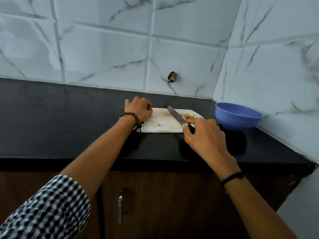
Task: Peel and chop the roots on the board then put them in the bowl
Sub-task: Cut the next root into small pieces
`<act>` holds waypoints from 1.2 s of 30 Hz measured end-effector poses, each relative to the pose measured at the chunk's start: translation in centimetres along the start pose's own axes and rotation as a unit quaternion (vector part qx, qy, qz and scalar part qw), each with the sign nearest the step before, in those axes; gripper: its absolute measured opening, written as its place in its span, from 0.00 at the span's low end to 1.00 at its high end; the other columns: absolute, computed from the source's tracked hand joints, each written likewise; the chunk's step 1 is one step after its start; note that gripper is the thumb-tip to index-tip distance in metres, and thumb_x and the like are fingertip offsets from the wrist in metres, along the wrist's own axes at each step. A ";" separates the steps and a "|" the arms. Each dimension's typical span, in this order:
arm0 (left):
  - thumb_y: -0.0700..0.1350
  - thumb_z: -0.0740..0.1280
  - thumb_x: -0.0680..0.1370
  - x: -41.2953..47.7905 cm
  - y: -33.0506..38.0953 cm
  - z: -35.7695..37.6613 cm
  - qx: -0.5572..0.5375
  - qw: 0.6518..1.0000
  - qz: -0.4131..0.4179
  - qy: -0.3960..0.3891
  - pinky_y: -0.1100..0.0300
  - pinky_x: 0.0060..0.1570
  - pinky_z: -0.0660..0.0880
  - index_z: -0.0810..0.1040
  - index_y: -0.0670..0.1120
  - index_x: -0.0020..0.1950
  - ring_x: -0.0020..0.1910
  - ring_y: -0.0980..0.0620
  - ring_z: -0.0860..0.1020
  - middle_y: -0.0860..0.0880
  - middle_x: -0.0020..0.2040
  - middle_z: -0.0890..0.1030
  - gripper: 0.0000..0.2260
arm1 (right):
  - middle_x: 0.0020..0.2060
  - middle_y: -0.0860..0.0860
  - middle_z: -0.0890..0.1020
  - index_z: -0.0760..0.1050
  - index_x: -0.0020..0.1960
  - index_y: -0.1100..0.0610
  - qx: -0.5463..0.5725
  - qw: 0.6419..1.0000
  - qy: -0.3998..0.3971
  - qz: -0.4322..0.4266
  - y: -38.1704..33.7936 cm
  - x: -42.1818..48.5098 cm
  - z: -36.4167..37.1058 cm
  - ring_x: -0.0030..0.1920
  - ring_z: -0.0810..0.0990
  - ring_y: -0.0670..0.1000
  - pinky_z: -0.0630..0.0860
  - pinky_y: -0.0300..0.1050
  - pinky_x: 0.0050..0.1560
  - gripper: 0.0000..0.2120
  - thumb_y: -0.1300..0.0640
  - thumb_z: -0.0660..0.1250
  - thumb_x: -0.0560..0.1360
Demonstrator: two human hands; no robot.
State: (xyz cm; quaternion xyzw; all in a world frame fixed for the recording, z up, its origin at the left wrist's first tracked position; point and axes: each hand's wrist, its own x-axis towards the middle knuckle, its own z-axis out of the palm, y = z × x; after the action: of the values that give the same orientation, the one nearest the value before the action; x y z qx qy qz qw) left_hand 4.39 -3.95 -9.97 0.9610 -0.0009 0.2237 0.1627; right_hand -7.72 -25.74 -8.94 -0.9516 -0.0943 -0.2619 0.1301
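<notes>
Black stone counter [69,121], set in a corner of white marble-veined wall tiles [103,54]; one tile carries a dark chipped hole [172,77] just above the counter's far edge. White cutting board [164,123], lying flat on the counter toward the right, a few dark specks on its bare middle. Chopped roots [189,116], a small pale yellow-brown heap with bits of peel, at the board's far right corner; too small to tell pieces apart. Blue bowl [238,117], upright on the counter just right of the board, in the wall corner; its inside cannot be seen. Left hand [139,107], resting at the board's left end, fingers curled inward to a loose fist; whether it holds anything cannot be told. Beaded bracelet [131,116] on that wrist; checked sleeve [46,209] rolled up the forearm. Right hand [203,133], at the board's near right corner, fingers wrapped around the dark handle of a knife [177,117], forefinger stretched toward the heap. Blade slants far-left across the board, tip raised, its right side beside the chopped pieces. Black band [232,178] on the right wrist. Brown cupboard door [155,204] below the counter, metal handle [120,206] upright.
</notes>
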 end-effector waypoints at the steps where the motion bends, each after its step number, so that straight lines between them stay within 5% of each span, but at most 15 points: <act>1: 0.49 0.62 0.78 0.0 0.0 0.0 -0.001 1.000 0.003 0.004 0.44 0.66 0.60 0.79 0.53 0.61 0.62 0.50 0.73 0.52 0.58 0.80 0.13 | 0.45 0.51 0.80 0.78 0.63 0.51 0.006 1.000 0.005 -0.008 -0.3 0.1 0.3 0.45 0.78 0.52 0.72 0.46 0.40 0.15 0.47 0.61 0.81; 6: 0.52 0.71 0.74 -0.4 0.9 -0.6 -0.071 0.995 0.042 0.053 0.48 0.63 0.63 0.81 0.54 0.51 0.57 0.56 0.77 0.58 0.49 0.83 0.07 | 0.45 0.50 0.82 0.79 0.60 0.50 0.057 0.998 0.025 -0.025 -1.0 1.0 1.3 0.46 0.80 0.52 0.79 0.50 0.44 0.13 0.47 0.62 0.81; 11: 0.51 0.78 0.68 -0.9 2.1 -1.1 -0.263 0.954 0.132 -0.065 0.57 0.64 0.70 0.84 0.52 0.49 0.49 0.65 0.81 0.58 0.42 0.85 0.12 | 0.41 0.49 0.82 0.81 0.57 0.52 0.098 0.994 0.048 0.007 0.0 1.1 1.6 0.43 0.79 0.50 0.80 0.51 0.41 0.12 0.48 0.62 0.80; 15: 0.53 0.79 0.66 -1.2 2.2 -1.0 -0.258 0.953 0.133 -0.086 0.58 0.60 0.73 0.85 0.53 0.47 0.48 0.63 0.81 0.57 0.44 0.85 0.12 | 0.39 0.49 0.81 0.80 0.60 0.51 0.140 0.989 0.045 0.023 0.6 1.3 1.8 0.42 0.79 0.50 0.79 0.49 0.40 0.14 0.47 0.63 0.80; 19: 0.68 0.73 0.60 -1.3 2.1 -1.0 -0.224 0.964 0.118 -0.082 0.46 0.64 0.69 0.84 0.62 0.46 0.51 0.61 0.79 0.64 0.43 0.84 0.19 | 0.44 0.50 0.83 0.81 0.60 0.51 0.192 0.980 0.037 0.026 0.9 1.3 1.9 0.45 0.80 0.49 0.81 0.51 0.45 0.14 0.47 0.65 0.79; 25: 0.62 0.77 0.64 -1.3 2.3 -1.0 -0.187 0.979 0.082 -0.023 0.51 0.63 0.59 0.84 0.57 0.40 0.48 0.65 0.77 0.63 0.37 0.82 0.12 | 0.47 0.49 0.83 0.80 0.63 0.51 0.175 0.984 0.028 0.014 1.1 1.4 2.1 0.44 0.77 0.46 0.78 0.45 0.42 0.16 0.46 0.65 0.79; 36: 0.62 0.76 0.65 -1.1 2.4 -0.5 -0.174 0.980 0.091 -0.018 0.46 0.65 0.63 0.85 0.58 0.43 0.47 0.61 0.78 0.62 0.41 0.83 0.12 | 0.51 0.52 0.83 0.79 0.63 0.52 0.113 0.994 0.013 0.006 0.7 1.6 2.2 0.50 0.79 0.50 0.79 0.47 0.44 0.16 0.47 0.62 0.80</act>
State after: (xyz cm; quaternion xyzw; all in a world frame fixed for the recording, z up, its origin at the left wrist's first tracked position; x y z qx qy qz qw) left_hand 3.00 -6.18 -9.27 0.9178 -0.1300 0.2169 0.3063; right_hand -5.16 -25.57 -10.07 -0.9280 -0.1159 -0.2608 0.2395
